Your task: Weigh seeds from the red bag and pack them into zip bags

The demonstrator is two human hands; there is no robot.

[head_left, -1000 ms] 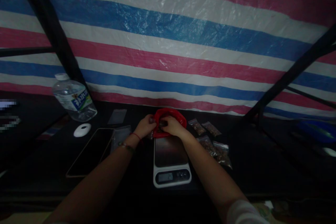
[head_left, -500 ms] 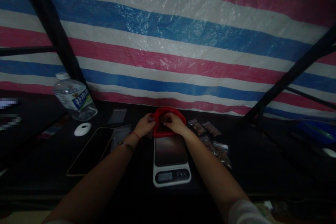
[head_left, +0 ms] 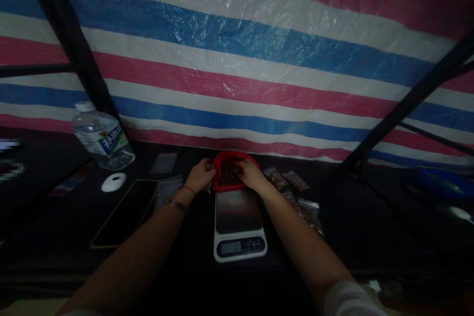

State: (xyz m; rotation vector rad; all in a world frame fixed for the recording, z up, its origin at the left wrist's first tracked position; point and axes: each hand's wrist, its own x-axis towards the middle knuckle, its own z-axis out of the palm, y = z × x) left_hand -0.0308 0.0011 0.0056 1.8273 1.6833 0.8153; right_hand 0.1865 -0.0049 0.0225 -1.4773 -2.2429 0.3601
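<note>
A red container (head_left: 255, 159) holds small brown pieces (head_left: 228, 174) just behind the digital scale. At its left rim is my left hand (head_left: 202, 175), with the fingers closed on what looks like a small clear plastic bag (head_left: 208, 187). My right hand (head_left: 252, 174) reaches in over the right side, fingers curled down at the brown pieces; whatever lies between the fingertips is too dark to make out. The white scale (head_left: 240, 254) stands in front of the container, its dark plate (head_left: 237, 212) bare.
Several filled zip bags (head_left: 295, 181) lie right of the scale. To the left are flat clear bags (head_left: 163, 163), a dark tablet-like device (head_left: 124, 215), a white oval object (head_left: 113, 182) and a large plastic bottle (head_left: 103, 138). A striped sheet (head_left: 237, 84) hangs behind, between dark posts.
My right hand has shifted slightly right inside the red container, away from my left hand, and more brown pieces show between them. The left hand stays at the rim. The view has shifted slightly.
</note>
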